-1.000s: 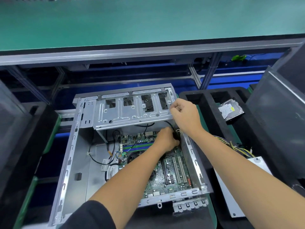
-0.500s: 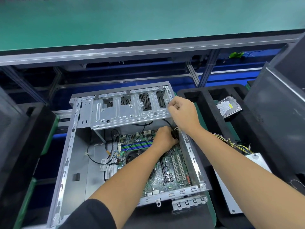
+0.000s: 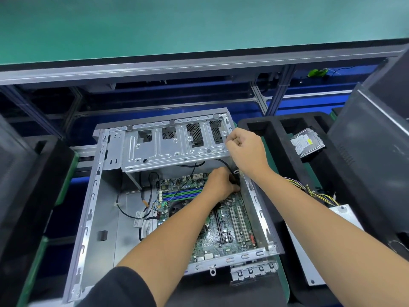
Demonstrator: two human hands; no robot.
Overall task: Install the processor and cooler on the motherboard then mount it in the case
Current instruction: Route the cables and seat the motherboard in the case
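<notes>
Left hand: the left hand (image 3: 221, 185) reaches down into the case (image 3: 93, 207) with fingers curled round a black cable (image 3: 228, 168).
Right hand: the right hand (image 3: 245, 149) is curled on the far right edge of the case; what it holds I cannot tell.
Board: the green board (image 3: 230, 227) lies flat inside the case, on its right side.
Drive: a drive (image 3: 306, 142) sits to the right of the case.

Case (image 3: 93, 218) bare silver-grey metal; motherboard (image 3: 230, 235) green with blue slots (image 3: 181, 193) and white slots (image 3: 238, 220). Mat (image 3: 199, 25) at 12 o'clock teal, trays (image 3: 274, 138) black. Sleeve (image 3: 119, 289) black; wires (image 3: 321, 193) at 3 o'clock yellow.
</notes>
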